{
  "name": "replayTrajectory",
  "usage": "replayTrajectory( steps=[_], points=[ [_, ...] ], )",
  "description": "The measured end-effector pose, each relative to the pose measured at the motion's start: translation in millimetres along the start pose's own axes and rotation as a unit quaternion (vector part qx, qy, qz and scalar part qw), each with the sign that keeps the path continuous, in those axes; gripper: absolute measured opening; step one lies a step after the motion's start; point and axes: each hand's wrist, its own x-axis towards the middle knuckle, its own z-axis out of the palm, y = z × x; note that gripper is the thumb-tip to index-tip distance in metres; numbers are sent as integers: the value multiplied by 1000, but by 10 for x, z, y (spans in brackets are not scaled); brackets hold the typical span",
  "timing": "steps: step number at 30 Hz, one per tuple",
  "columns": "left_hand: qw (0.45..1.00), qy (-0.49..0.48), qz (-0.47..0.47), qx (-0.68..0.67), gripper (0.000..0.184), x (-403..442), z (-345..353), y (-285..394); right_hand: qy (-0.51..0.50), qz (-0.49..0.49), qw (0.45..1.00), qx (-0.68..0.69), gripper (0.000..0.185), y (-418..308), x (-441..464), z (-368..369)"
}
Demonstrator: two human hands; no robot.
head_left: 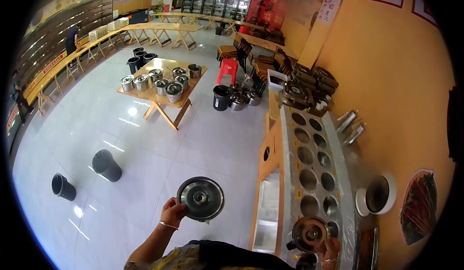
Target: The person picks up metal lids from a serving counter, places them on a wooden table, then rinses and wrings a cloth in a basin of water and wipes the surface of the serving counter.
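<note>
Holding lid [200, 199], rt of L grip [172, 213]

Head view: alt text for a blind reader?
Left hand holds a round metal lid over tiled floor; right hand holds a second lid above a counter of round wells. Beyond, metal pots stand on a wooden table.

two held lids [200, 198], eight tabletop pots [161, 87]

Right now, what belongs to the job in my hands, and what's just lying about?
Likely job: steel lid in left hand; second lid in right hand; round-holed counter.
Seemingly lying about: red plastic stool; dark bins; white fan.
</note>
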Motion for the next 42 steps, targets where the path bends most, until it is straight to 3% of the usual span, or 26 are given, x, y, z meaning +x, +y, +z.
replayTrajectory(
  steps=[1, 9, 12, 19, 20, 23, 24, 26, 31, 33, 35, 37, 39, 40, 42],
  points=[
    [1000, 6, 30, -5, 17, 192, -40, 131, 31, 25, 999, 17, 14, -105, 125, 388],
    [988, 77, 123, -42, 15, 1854, 7, 842, -52, 80, 995, 10, 11, 71, 2259, 2603],
    [982, 95, 150, -65, 12, 2556, 154, 1098, -128, 59, 990, -2, 11, 105, 3156, 3442],
    [956, 168, 227, -81, 12, 4094, 677, 1993, -181, 59, 982, 6, 10, -362, 5055, 5655],
    [952, 155, 259, -42, 11, 4340, 714, 2129, -188, 58, 980, -2, 10, -414, 5353, 5964],
    [940, 167, 282, -96, 12, 5111, 902, 2595, -224, 25, 974, 28, 10, -495, 6222, 6954],
    [932, 152, 327, -41, 13, 5422, 846, 2696, -225, 19, 974, 22, 10, -518, 6487, 7231],
    [948, 102, 291, -82, 14, 6030, 764, 3070, -217, 19, 976, 25, 11, -593, 6920, 7813],
    [934, 111, 332, -71, 9, 7757, 879, 3983, -190, 28, 981, 15, 10, -937, 7843, 9271],
    [932, 155, 323, 48, 8, 8475, 576, 4281, -231, 33, 972, 4, 9, -1007, 8232, 9824],
    [931, 183, 300, -95, 10, 8924, 1132, 4742, -249, 30, 968, -17, 9, -1074, 8594, 10414],
    [930, 173, 313, -86, 13, 9519, 1084, 5002, -277, 18, 961, 18, 9, -1097, 8951, 11033],
    [891, 276, 344, -105, 15, 10142, 1284, 5228, -306, 27, 952, 6, 10, -1117, 9275, 11657],
    [916, 214, 326, -94, 15, 10371, 1083, 5281, -323, 39, 945, 7, 10, -1057, 9415, 11935],
    [917, 219, 319, -93, 16, 10838, 1112, 5417, -370, 46, 928, 10, 10, -936, 9772, 12606]
  ],
)
